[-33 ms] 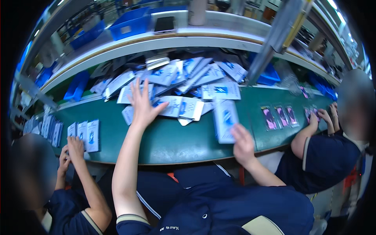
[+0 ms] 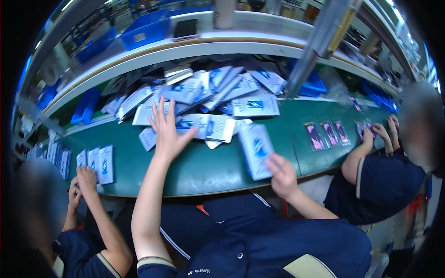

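My right hand (image 2: 282,177) grips the near edge of a flat white box (image 2: 255,150) with a blue print, holding it tilted over the green table; box and hand are slightly blurred. With fingers spread, my left hand (image 2: 169,134) is at the near side of a heap of similar boxes (image 2: 186,91). It holds nothing, and whether it touches them I cannot tell. Close to its thumb lie two white-and-blue boxes (image 2: 219,128) side by side. Another flat box (image 2: 256,106) lies at the heap's right side.
At left, a co-worker's hands (image 2: 84,181) are at a row of boxes (image 2: 106,164). A co-worker at right handles pink-and-black packs (image 2: 365,129), near several similar packs (image 2: 330,133). A shelf (image 2: 259,39) with a blue bin (image 2: 147,30) spans behind the heap; a metal post (image 2: 303,69) stands right.
My right hand has drawn the box slightly left and nearer to me, and the box leans more. My left hand stays spread by the heap. The whole view has shifted slightly.
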A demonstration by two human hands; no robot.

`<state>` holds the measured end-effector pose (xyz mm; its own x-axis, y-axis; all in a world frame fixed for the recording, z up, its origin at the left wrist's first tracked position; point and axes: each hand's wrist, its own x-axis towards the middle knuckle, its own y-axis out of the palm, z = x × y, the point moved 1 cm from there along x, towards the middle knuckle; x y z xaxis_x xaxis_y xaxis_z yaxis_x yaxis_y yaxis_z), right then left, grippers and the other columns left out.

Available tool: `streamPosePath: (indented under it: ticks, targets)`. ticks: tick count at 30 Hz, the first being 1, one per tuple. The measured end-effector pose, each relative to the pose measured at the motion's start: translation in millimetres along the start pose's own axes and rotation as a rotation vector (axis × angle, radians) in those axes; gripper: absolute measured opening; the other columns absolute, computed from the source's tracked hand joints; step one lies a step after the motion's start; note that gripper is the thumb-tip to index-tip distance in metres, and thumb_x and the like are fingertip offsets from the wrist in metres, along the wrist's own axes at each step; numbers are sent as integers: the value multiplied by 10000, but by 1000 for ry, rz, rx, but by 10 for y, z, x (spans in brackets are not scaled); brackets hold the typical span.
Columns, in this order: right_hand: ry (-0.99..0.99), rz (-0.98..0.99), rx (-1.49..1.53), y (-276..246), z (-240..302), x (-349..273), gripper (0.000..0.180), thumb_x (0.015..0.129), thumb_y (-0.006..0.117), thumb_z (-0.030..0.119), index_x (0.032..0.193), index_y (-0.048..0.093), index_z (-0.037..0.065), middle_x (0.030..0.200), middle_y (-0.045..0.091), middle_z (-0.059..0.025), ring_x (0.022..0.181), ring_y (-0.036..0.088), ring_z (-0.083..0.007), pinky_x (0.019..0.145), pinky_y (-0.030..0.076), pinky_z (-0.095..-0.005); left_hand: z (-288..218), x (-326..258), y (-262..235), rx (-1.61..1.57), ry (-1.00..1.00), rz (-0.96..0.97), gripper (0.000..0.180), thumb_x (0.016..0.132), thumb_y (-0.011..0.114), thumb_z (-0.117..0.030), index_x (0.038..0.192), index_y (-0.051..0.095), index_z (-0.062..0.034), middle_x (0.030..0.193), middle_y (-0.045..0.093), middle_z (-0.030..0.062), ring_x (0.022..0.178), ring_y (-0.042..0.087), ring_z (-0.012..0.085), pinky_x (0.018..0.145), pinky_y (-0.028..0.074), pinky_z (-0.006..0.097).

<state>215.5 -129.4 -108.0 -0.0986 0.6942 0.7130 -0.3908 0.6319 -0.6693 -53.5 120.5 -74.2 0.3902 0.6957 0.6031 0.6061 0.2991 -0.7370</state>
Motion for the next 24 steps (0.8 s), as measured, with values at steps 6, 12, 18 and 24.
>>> streamPosePath:
  ticks: [6,12,18,24]
  targets:
    - [-118,127,-21,-222,-289,-195,418,698,630,-12,1116,639,-3,1192,630,-189,1074,640,-370,938,506,-462,-1406,-1015,-81,-188,579,687,817,731,772,-454,1424,457,-157,1503,385,163,1388,362,377,1115,306,555]
    - [496,-13,-597,-239,-1154,-180,354,867,630,89,1195,618,-43,1240,617,-221,1180,555,-381,1032,408,-476,-1441,-1001,-306,-161,520,427,311,848,634,-209,1137,655,-97,1010,667,93,937,651,254,881,492,422]
    - [437,95,-312,-133,-352,20,298,791,732,153,1075,702,70,1289,582,-177,1207,507,-384,1011,392,-457,-914,-824,-507,-165,-18,647,579,776,765,-332,1231,608,-9,1074,626,155,985,615,315,838,494,408]
    - [399,350,346,87,-215,215,327,586,815,170,821,600,96,1222,614,-98,1164,529,-331,1041,334,-505,-853,-960,-372,-245,84,507,844,588,857,-401,1273,566,-2,1196,545,140,1139,513,315,970,410,418]
